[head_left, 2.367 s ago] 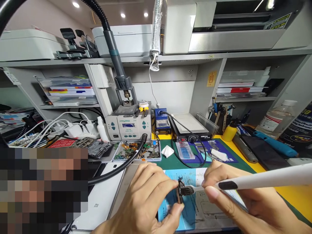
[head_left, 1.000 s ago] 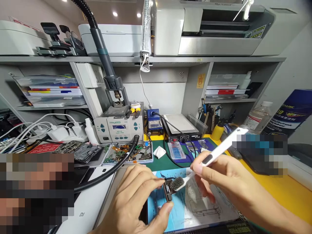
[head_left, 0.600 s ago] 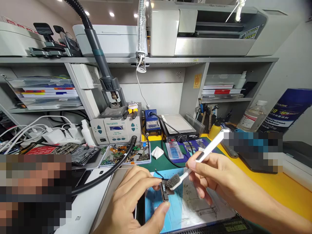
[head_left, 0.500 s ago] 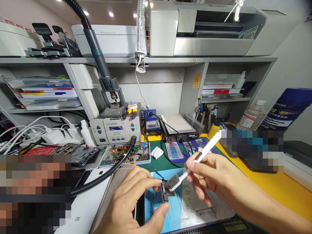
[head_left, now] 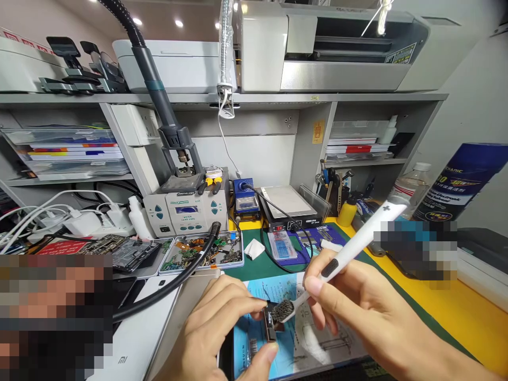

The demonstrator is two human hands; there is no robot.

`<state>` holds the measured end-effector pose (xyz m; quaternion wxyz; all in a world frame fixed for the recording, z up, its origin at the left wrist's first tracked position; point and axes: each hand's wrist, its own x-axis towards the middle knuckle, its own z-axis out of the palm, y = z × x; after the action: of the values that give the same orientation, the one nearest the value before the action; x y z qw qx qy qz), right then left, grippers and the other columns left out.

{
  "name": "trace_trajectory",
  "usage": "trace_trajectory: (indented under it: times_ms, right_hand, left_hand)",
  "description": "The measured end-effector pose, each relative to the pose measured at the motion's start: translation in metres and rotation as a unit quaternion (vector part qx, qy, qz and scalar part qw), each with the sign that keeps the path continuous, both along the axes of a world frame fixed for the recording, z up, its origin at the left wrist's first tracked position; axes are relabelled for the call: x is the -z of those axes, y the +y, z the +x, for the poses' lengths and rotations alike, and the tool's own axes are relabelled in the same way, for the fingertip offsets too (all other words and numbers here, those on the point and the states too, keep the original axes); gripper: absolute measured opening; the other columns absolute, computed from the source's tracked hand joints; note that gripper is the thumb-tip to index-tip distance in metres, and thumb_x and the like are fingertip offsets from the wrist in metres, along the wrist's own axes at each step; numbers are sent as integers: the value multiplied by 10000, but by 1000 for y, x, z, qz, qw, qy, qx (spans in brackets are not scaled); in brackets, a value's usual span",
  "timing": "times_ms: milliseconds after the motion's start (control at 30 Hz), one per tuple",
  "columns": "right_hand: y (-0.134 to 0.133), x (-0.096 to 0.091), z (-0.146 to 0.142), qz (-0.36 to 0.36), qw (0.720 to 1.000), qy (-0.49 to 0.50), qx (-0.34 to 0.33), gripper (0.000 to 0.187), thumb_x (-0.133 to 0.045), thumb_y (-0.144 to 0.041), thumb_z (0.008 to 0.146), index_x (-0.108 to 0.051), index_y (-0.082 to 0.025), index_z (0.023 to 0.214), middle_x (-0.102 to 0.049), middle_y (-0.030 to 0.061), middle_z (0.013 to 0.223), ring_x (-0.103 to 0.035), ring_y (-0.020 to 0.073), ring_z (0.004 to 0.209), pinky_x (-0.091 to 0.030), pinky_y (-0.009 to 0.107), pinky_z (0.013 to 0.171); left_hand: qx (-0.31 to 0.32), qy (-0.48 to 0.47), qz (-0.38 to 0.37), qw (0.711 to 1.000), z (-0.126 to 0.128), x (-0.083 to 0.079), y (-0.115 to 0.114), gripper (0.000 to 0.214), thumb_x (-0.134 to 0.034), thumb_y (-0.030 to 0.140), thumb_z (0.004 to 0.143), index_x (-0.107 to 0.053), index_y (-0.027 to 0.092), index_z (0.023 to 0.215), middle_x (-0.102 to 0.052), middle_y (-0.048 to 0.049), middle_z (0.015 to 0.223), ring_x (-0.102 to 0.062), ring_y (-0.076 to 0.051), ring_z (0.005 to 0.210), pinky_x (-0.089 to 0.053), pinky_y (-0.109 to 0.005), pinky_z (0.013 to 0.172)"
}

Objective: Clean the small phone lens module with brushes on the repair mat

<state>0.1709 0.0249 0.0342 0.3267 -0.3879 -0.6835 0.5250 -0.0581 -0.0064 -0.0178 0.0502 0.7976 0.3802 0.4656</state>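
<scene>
My left hand [head_left: 222,328] is closed, with thumb and fingers gripping a small dark rectangular part [head_left: 270,327] by its two ends. Its exact kind I cannot make out. Between the fingers of my right hand [head_left: 349,301] is a white toothbrush [head_left: 353,248], its handle slanting up to the right. The dark bristles [head_left: 282,311] rest against the part's right side. Below both hands lies a blue and white printed sheet [head_left: 257,288], partly covered by my fingers.
A parts tray [head_left: 174,267] full of small boards stands left of centre, with a black hose [head_left: 170,291] across it. Silver phones or tablets [head_left: 138,338] lie at left. Behind are a hot-air station [head_left: 186,211], a heating plate [head_left: 289,206] and a bottle [head_left: 413,182].
The toothbrush handle has swung lower and nearer, its head shifting slightly down along the part. The part has tilted a little in my left hand. The view has moved slightly.
</scene>
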Motion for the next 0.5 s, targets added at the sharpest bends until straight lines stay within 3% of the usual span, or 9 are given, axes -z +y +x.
trace_trajectory:
  times_ms: [267,500]
  right_hand:
    - [-1,2,4,125,987,-104,-6,299,-413,-487,1030,-544,-247,909,-525,-3,789,-510,174,714,-483,283,663]
    - [-3,3,6,167,979,-115,-11,268,-409,-437,1037,-546,-250,904,-523,2,806,-506,175,726,-491,278,666]
  left_hand:
    - [16,11,-1,1000,0,-1,-1,317,-710,102,763,-620,200,1051,-676,-26,912,-632,-193,909,-539,-359,873]
    - [24,16,10,1000,0,-1,0,303,-710,110,767,-618,190,1044,-679,-48,911,-639,-214,909,-557,-389,867]
